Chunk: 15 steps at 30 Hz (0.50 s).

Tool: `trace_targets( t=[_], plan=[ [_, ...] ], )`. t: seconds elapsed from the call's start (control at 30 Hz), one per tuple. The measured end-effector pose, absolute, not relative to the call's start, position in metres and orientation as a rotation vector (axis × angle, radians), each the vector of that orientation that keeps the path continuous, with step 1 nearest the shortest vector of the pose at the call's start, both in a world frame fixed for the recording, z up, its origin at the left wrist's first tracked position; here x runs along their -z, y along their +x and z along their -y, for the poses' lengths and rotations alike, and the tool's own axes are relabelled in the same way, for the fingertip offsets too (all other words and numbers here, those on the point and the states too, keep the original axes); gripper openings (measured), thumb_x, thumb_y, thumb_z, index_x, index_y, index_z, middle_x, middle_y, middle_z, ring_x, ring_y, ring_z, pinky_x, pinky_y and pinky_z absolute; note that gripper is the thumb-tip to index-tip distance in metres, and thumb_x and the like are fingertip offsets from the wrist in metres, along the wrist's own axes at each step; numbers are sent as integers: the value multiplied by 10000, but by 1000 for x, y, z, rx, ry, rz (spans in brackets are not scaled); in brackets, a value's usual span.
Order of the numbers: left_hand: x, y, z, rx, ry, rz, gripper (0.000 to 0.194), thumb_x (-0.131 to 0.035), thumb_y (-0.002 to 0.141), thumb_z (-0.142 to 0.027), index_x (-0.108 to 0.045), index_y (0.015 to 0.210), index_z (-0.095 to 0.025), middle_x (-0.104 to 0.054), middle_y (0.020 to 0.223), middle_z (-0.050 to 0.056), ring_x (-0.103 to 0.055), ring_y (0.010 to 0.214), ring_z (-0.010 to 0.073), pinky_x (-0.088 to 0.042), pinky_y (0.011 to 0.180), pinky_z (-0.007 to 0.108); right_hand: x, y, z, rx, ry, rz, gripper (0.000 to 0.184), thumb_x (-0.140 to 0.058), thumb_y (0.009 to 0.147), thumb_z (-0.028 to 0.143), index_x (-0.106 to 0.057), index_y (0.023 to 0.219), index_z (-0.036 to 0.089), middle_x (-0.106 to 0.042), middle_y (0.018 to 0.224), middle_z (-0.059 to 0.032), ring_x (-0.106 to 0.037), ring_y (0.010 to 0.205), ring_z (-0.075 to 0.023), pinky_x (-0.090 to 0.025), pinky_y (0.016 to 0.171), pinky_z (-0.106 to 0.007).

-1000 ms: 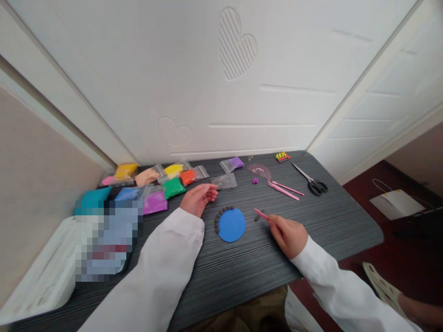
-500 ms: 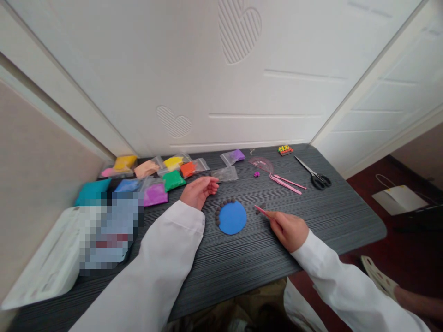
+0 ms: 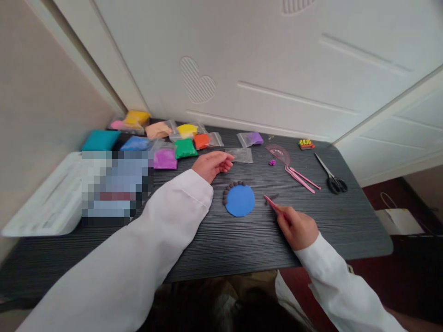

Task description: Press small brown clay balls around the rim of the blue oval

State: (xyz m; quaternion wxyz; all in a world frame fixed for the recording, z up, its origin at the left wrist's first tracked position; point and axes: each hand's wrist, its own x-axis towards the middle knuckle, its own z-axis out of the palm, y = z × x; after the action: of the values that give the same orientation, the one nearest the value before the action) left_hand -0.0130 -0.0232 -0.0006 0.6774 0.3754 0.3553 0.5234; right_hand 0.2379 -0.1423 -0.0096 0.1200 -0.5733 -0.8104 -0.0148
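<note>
My right hand grips a slim pink modelling tool, its tip pointing up and left. Beneath that tip lie small thin pieces of dark clay on the table. Left of them is a flat blue clay disc, with a row of dark grey clay balls along its upper left edge. Just above the disc, my left hand hovers or rests with loosely curled fingers, and nothing shows in it. Its fingertips are beside a clear plastic bag.
Bags of coloured clay, among them a green one, crowd the back left. A white tray stands far left. Toward the right lie a purple clay bit, a protractor, pink tweezers and black-handled scissors.
The view has tilted down and turned left, so the table sits higher in the picture. Both hands keep nearly the same places beside the disc, the right still holding the pink tool.
</note>
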Motion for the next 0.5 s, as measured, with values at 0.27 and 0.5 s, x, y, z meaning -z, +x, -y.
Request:
trace_targets(
  t=[0.27,0.5],
  plan=[
    [3,-16,22,-1193,868,-778,223,-591,647,-286,-640,729,-84,-613,605,58,-543,551,119,-391,526,237,7,236,141,96,-1595,2399,226,-409,812,224,-579,957,198,-673,797,0,-599,580,-111,-434,556,-215],
    [1,-15,23,-1181,855,-770,195,-556,685,-244,-641,735,-76,-615,604,50,-539,557,105,-388,543,226,6,235,144,94,-1667,2376,235,-403,823,247,-570,985,207,-672,787,-7,-611,625,-139,-434,585,-237]
  ],
)
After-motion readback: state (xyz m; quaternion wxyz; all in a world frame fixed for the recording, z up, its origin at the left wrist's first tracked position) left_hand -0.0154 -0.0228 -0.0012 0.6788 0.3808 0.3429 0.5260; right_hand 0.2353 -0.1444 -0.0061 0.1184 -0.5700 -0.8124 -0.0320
